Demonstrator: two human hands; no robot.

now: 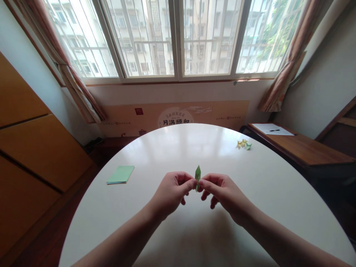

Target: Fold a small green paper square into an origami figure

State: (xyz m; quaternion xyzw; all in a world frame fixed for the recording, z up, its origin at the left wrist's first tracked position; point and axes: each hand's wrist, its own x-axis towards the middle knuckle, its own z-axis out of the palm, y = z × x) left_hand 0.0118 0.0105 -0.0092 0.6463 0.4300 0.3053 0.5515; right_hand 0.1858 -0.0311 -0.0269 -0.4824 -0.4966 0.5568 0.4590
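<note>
A small piece of folded green paper (pixel 198 173) is held up above the white table, narrow and pointed at its top. My left hand (pixel 174 191) pinches it from the left between thumb and forefinger. From the right, my right hand (pixel 219 189) grips the same paper in a like pinch, its other fingers curled loosely below. The fingertips hide part of the paper's lower half. To the left on the tabletop lies a stack of square green paper (pixel 121 174). Several small folded paper pieces (pixel 244 144), yellow and green, sit at the far right.
The round white table (pixel 155 148) fills the middle. Beyond its right edge stands a brown wooden desk (pixel 306 146) bearing a white sheet (pixel 271 129) and a pen (pixel 274 130). Wooden cabinets (pixel 33 159) line the left. Barred windows with curtains (pixel 73 81) are behind.
</note>
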